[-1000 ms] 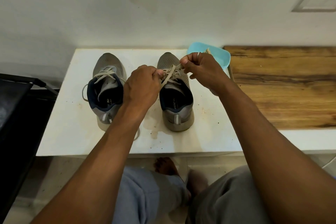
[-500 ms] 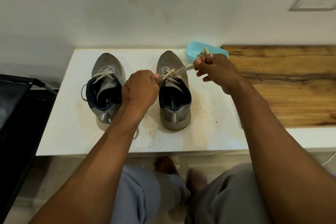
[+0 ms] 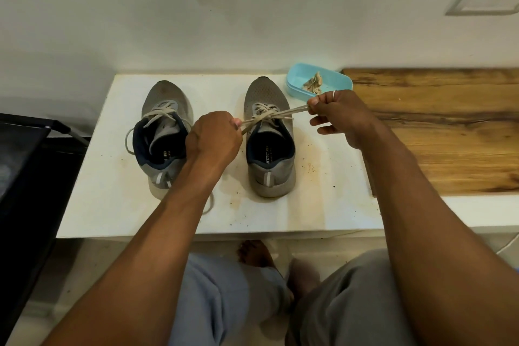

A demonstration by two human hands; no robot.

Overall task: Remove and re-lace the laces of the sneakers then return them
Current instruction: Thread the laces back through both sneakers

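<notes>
Change: the right hand [image 3: 337, 115] has swung out to the right, away from the left hand [image 3: 214, 135]. A second ago both sat bunched over the tongue of the right-side grey mesh sneaker [image 3: 271, 180]. Now the beige flat lace [image 3: 292, 111] runs taut between them, crossing over the top eyelets.

Hand state:
- Left: fist curled, thumb and forefinger pinching one lace end at the shoe's left edge. It has barely moved.
- Right: thumb and upper fingers pinching the other end; the lower fingers stick out loose. There is a silver ring [image 3: 334, 93] on one finger.

We read this as the first overhand cross being cinched down, so re-lacing on this shoe looks done and tying has started. We can't tell whether a bow has been formed yet.

Other differences:
- The light blue plastic tub [image 3: 297, 76] behind the right hand is now uncovered. The crumpled beige scrap [image 3: 314, 84] inside it is visible; we can't tell what it is.
- Both shoes are in the same spots on the stained white tabletop [image 3: 323, 177], toes to the wall.

The left-side grey mesh sneaker [image 3: 165, 98] is laced but its ends trail loose, with one loop off its left side. It needs tying before the pair is returned.

Risk: an uneven pull could skew the knot or drag the shoe sideways.
</notes>
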